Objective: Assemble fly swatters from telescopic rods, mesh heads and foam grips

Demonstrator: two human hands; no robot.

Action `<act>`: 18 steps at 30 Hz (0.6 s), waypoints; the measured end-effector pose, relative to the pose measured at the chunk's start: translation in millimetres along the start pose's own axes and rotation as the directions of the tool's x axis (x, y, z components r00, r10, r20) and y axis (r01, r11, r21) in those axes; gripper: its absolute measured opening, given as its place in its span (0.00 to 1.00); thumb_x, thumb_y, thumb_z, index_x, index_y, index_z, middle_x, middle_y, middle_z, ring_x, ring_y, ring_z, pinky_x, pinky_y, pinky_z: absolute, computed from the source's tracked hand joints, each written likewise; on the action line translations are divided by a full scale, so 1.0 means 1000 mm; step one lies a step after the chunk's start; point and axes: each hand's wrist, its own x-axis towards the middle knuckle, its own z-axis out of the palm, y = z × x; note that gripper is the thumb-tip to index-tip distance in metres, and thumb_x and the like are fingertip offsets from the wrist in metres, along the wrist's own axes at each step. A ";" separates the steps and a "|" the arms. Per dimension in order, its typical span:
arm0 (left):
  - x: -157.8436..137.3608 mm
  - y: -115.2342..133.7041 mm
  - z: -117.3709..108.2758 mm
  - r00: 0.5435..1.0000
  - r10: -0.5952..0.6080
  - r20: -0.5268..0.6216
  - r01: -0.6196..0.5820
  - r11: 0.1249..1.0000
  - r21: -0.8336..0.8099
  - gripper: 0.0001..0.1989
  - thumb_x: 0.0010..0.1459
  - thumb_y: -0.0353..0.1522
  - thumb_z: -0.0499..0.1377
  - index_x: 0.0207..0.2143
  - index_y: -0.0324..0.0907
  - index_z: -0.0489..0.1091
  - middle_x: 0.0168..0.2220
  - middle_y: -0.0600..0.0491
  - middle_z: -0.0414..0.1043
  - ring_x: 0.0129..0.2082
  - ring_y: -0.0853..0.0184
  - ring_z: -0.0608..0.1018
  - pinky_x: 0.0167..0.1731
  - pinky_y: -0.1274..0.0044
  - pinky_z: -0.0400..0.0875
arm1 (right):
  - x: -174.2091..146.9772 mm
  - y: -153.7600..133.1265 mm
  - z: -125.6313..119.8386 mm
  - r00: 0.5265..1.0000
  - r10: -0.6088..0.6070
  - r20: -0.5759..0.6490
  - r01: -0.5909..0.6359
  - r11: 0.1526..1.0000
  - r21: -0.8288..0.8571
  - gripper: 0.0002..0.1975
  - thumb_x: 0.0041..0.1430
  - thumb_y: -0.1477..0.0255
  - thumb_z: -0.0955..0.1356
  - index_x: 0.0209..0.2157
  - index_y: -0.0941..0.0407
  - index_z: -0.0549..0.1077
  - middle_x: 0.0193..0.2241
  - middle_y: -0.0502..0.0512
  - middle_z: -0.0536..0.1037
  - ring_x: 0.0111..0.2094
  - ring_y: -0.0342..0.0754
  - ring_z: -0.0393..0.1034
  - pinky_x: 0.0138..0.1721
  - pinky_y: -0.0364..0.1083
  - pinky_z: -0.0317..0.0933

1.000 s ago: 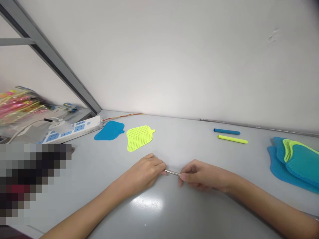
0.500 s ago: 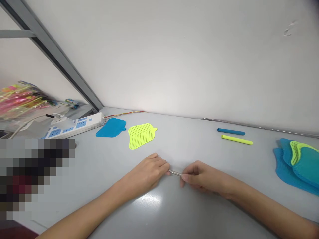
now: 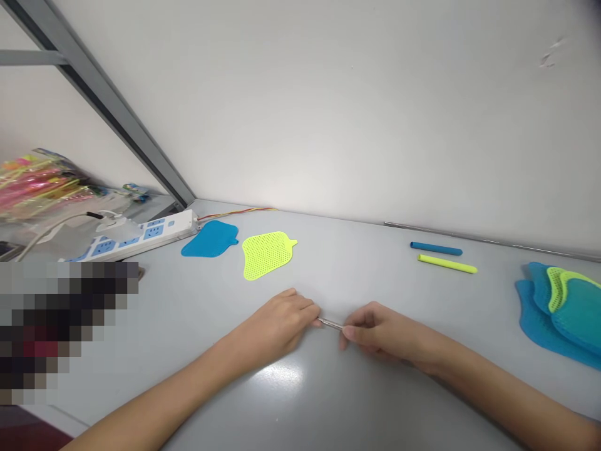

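A thin shiny metal rod (image 3: 331,324) spans the short gap between my two hands, low over the table. My left hand (image 3: 293,317) is closed around its left end, and that end is hidden in the fingers. Thumb and fingers of my right hand (image 3: 375,332) pinch the other end. Beyond my left hand lie a yellow perforated fly swatter head (image 3: 267,255) and a blue fly swatter head (image 3: 211,239), both flat. Past my right hand, a blue tube handle (image 3: 436,248) and a yellow tube handle (image 3: 447,264) lie side by side.
At the right edge is a pile of blue and yellow swatter heads (image 3: 539,319). A long metal rod (image 3: 469,239) rests along the wall. To the left are a white power strip (image 3: 173,228) with cables, a plastic-wrapped bundle (image 3: 47,188) and a blurred-out patch.
Both hands keep the same hold on the metal rod, almost unmoved. The view has shifted very slightly.
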 end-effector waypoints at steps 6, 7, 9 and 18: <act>-0.001 0.001 -0.010 0.999 -0.042 0.015 0.044 0.992 -0.122 0.15 0.60 0.33 0.40 0.26 0.40 0.62 0.23 0.55 0.63 0.26 0.70 0.65 0.30 0.77 0.57 | -0.001 -0.003 0.001 0.999 -0.034 0.027 0.033 0.999 0.015 0.16 0.49 0.59 0.62 0.28 0.59 0.71 0.17 0.46 0.56 0.18 0.35 0.48 0.17 0.37 0.43; -0.001 0.002 -0.011 0.999 -0.038 0.016 0.040 0.990 -0.136 0.16 0.60 0.34 0.40 0.27 0.40 0.63 0.23 0.55 0.63 0.26 0.70 0.65 0.30 0.77 0.57 | -0.001 -0.004 0.000 0.999 -0.034 0.033 0.034 0.999 0.015 0.16 0.49 0.59 0.62 0.29 0.59 0.71 0.17 0.46 0.57 0.17 0.35 0.48 0.17 0.37 0.43; -0.001 0.003 -0.013 1.000 -0.026 0.015 0.028 0.988 -0.152 0.15 0.59 0.36 0.41 0.29 0.40 0.64 0.24 0.55 0.63 0.27 0.70 0.65 0.31 0.77 0.58 | -0.001 -0.004 0.000 0.998 -0.038 0.046 0.037 0.999 0.016 0.17 0.49 0.59 0.62 0.30 0.58 0.71 0.17 0.46 0.57 0.17 0.35 0.48 0.16 0.37 0.42; 0.001 0.010 -0.004 0.998 0.057 0.025 -0.053 0.988 -0.143 0.12 0.59 0.32 0.42 0.35 0.42 0.64 0.28 0.54 0.64 0.29 0.70 0.65 0.32 0.77 0.57 | 0.003 0.002 -0.001 0.990 -0.080 0.114 0.080 0.997 0.003 0.17 0.51 0.59 0.60 0.32 0.58 0.71 0.17 0.47 0.59 0.16 0.35 0.48 0.16 0.38 0.40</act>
